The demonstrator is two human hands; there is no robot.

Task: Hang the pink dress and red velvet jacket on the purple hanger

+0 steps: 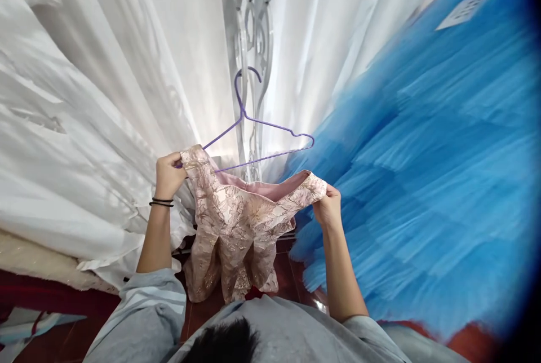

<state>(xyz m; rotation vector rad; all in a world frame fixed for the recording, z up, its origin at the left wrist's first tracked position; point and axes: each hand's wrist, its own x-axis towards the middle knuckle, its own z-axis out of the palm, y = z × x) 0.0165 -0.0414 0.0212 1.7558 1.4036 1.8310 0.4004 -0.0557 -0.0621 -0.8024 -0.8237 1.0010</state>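
Left hand (169,176): grip closed on one shoulder of the pink floral dress (240,211), end of purple hanger (270,122) at its fingers. Right hand (328,207): grip pinching other shoulder. Dress spans between both; hanger's right end sits outside it.

Dress (236,211), hanger (243,111) and blue tulle (422,171) suggest a clothes shop.

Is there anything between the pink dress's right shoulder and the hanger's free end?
Nothing visible: between the free end of the purple hanger and the pink dress, where the right hand pinches it, is open space, blue fabric behind.
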